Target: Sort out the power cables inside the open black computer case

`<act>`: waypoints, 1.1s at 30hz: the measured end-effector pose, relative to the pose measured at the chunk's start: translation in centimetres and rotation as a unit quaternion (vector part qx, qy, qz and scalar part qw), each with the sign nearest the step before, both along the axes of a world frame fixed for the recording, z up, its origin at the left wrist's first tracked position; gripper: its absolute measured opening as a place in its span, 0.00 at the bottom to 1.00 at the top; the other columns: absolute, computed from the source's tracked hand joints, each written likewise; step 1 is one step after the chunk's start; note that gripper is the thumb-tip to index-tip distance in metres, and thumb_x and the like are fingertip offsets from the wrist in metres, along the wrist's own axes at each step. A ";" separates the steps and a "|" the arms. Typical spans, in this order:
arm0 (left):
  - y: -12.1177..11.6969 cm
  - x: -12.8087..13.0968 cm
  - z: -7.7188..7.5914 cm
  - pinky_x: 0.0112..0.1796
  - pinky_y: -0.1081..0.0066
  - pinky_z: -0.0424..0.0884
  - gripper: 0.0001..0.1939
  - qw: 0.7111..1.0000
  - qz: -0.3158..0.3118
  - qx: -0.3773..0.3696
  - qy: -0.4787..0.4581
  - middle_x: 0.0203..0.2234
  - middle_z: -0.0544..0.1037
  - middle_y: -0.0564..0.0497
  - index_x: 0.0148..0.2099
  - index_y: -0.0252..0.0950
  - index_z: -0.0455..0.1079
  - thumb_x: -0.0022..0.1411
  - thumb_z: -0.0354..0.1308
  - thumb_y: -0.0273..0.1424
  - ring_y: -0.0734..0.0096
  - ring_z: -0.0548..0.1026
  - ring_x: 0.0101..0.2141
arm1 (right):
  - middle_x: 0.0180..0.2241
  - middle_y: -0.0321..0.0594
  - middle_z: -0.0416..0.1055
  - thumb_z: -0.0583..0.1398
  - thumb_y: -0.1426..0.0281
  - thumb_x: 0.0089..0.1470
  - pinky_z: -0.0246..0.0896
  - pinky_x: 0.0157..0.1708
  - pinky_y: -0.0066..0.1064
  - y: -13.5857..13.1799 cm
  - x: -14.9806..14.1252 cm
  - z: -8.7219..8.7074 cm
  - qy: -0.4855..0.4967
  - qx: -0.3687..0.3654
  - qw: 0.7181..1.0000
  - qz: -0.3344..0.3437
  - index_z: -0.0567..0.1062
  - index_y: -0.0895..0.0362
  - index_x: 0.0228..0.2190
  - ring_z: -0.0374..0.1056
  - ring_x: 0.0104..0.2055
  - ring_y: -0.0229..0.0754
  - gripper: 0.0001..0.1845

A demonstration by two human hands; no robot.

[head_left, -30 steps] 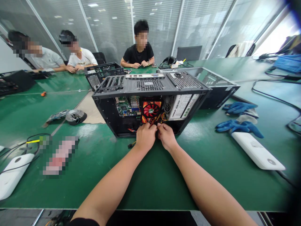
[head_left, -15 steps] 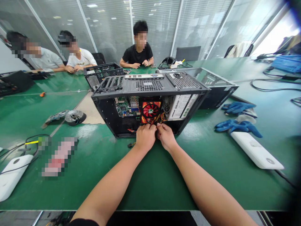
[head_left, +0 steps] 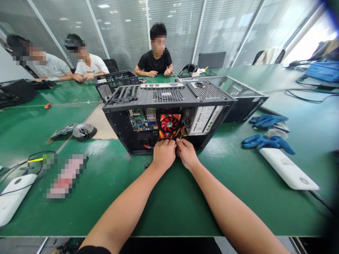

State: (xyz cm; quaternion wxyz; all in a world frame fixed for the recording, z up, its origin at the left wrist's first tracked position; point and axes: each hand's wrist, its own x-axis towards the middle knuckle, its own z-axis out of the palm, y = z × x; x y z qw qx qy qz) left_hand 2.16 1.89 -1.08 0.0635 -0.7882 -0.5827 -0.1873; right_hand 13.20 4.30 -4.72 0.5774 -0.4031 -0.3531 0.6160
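An open computer case (head_left: 169,100) lies on the table with its open side facing me. Inside are a graphics card with a red fan (head_left: 170,123), a green motherboard (head_left: 140,121) and a power supply (head_left: 205,121). At the opening's lower edge, my left hand (head_left: 164,152) is closed around cables (head_left: 174,134) that run down from the power supply. Fingertip to fingertip with it, my right hand (head_left: 186,151) pinches the same cables. The exact part between the fingers is hidden. A small black connector (head_left: 147,165) sticks out beside my left wrist.
Blue gloves (head_left: 268,141) and a white power bank (head_left: 290,169) lie to the right. A cap (head_left: 84,132), a blurred pink item (head_left: 67,176) and another white device (head_left: 17,197) lie left. A side panel (head_left: 243,95) and a second case (head_left: 116,83) stand behind. Several people sit opposite.
My hands stay almost in place at the cables. The connector by my left wrist has shifted slightly, and its coloured wires no longer show.
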 end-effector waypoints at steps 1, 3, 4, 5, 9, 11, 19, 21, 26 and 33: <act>0.0 0.0 0.0 0.39 0.65 0.66 0.11 1.000 0.001 -0.002 -0.002 0.33 0.76 0.47 0.40 0.36 0.71 0.68 0.47 0.31 0.63 0.73 0.36 | 0.13 0.24 0.48 0.67 0.54 0.44 0.35 0.12 0.24 0.0 0.0 0.0 0.000 -0.001 1.000 0.000 0.61 0.55 0.20 0.43 0.14 0.28 0.24; 0.1 0.0 0.0 0.39 0.66 0.67 0.11 1.000 0.003 -0.006 -0.007 0.33 0.76 0.47 0.40 0.36 0.71 0.68 0.47 0.31 0.64 0.73 0.36 | 0.14 0.24 0.49 0.67 0.54 0.44 0.35 0.12 0.24 0.0 0.0 0.0 0.002 0.000 1.000 -0.001 0.61 0.55 0.20 0.43 0.14 0.28 0.24; 0.1 0.0 0.0 0.39 0.66 0.67 0.11 1.000 0.004 -0.008 -0.010 0.33 0.76 0.48 0.40 0.36 0.71 0.68 0.47 0.31 0.64 0.74 0.35 | 0.14 0.24 0.49 0.67 0.54 0.44 0.35 0.12 0.24 0.0 0.0 0.0 0.005 -0.001 1.000 -0.002 0.61 0.55 0.20 0.43 0.14 0.28 0.24; 0.1 0.0 0.0 0.38 0.66 0.67 0.12 1.000 0.005 -0.010 -0.012 0.33 0.76 0.48 0.40 0.36 0.71 0.68 0.46 0.31 0.65 0.74 0.35 | 0.14 0.24 0.49 0.67 0.54 0.44 0.35 0.12 0.24 0.0 0.0 0.1 0.007 -0.001 1.000 -0.002 0.61 0.55 0.20 0.43 0.14 0.28 0.24; 0.1 0.0 -0.1 0.38 0.67 0.68 0.12 1.000 0.004 -0.012 -0.013 0.33 0.76 0.48 0.40 0.37 0.71 0.68 0.47 0.31 0.65 0.74 0.34 | 0.13 0.24 0.49 0.67 0.54 0.44 0.36 0.12 0.24 0.0 0.0 0.2 0.005 0.004 1.000 -0.005 0.61 0.54 0.20 0.43 0.13 0.28 0.24; 0.1 0.0 -0.1 0.38 0.67 0.68 0.12 1.000 0.002 -0.010 -0.011 0.32 0.76 0.48 0.40 0.36 0.71 0.69 0.47 0.31 0.66 0.74 0.34 | 0.13 0.24 0.49 0.67 0.54 0.44 0.36 0.12 0.24 0.0 0.0 0.1 0.000 0.004 1.000 -0.008 0.60 0.54 0.20 0.43 0.13 0.28 0.24; -1.4 -0.8 1.7 0.37 0.65 0.69 0.10 1.000 -0.002 -0.016 0.008 0.34 0.75 0.46 0.40 0.36 0.71 0.65 0.54 0.38 0.62 0.74 0.35 | 0.14 0.23 0.46 0.67 0.54 0.44 0.35 0.12 0.24 0.0 -0.1 -0.1 -0.007 0.008 1.000 -0.013 0.60 0.54 0.20 0.41 0.13 0.27 0.24; -2.4 -1.6 2.4 0.35 0.67 0.68 0.10 0.999 0.006 -0.035 0.002 0.33 0.74 0.47 0.38 0.37 0.71 0.66 0.51 0.35 0.65 0.74 0.32 | 0.13 0.23 0.46 0.66 0.54 0.45 0.35 0.12 0.24 0.0 -0.1 -0.1 -0.016 0.009 1.000 -0.011 0.62 0.54 0.21 0.42 0.13 0.28 0.23; -6.6 -7.8 3.4 0.39 0.67 0.67 0.10 0.998 0.061 -0.025 -0.008 0.32 0.74 0.48 0.37 0.39 0.71 0.63 0.48 0.30 0.64 0.72 0.36 | 0.13 0.23 0.47 0.66 0.54 0.46 0.35 0.12 0.23 0.0 -0.1 -0.2 -0.033 0.012 0.999 -0.019 0.65 0.55 0.23 0.43 0.13 0.28 0.21; -13.3 -20.0 2.7 0.43 0.50 0.62 0.22 0.921 0.375 -0.028 0.100 0.45 0.73 0.36 0.46 0.35 0.70 0.65 0.43 0.44 0.39 0.64 0.49 | 0.14 0.23 0.47 0.66 0.53 0.46 0.34 0.12 0.23 0.0 -0.2 -0.2 -0.028 0.012 0.999 -0.014 0.66 0.56 0.24 0.42 0.13 0.27 0.21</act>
